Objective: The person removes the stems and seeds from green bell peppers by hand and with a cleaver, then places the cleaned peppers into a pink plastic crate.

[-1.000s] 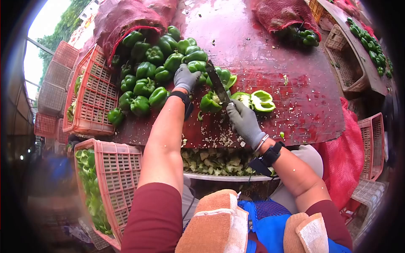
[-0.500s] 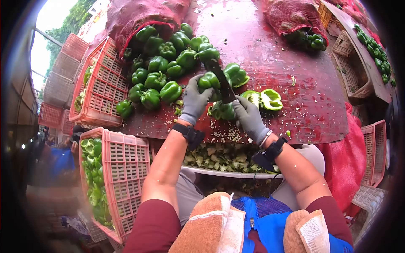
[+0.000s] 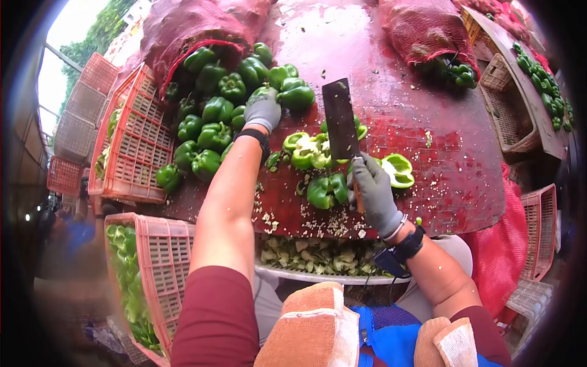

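Grey-gloved right hand's [image 3: 374, 192] fingers clench cleaver [image 3: 340, 119]; left hand's [image 3: 263, 110] curl round pepper [image 3: 262, 92] beside open tabletop [image 3: 397, 79].

A dark-red, wet-looking worktop [image 3: 440, 128] fills the middle. Left of the worktop, pink plastic crates [image 3: 76, 92] stand stacked — beyond them, bright daylight and green foliage [image 3: 101, 33]. Right of the worktop stand a second bench [image 3: 520, 67] and another pink crate [image 3: 543, 226].

Both gloves [image 3: 374, 192] are grey. Beyond them, green peppers [image 3: 215, 122] lie on a dark red table [image 3: 391, 92]; the cleaver [image 3: 340, 119] is dark grey, the crate [image 3: 131, 144] pink.
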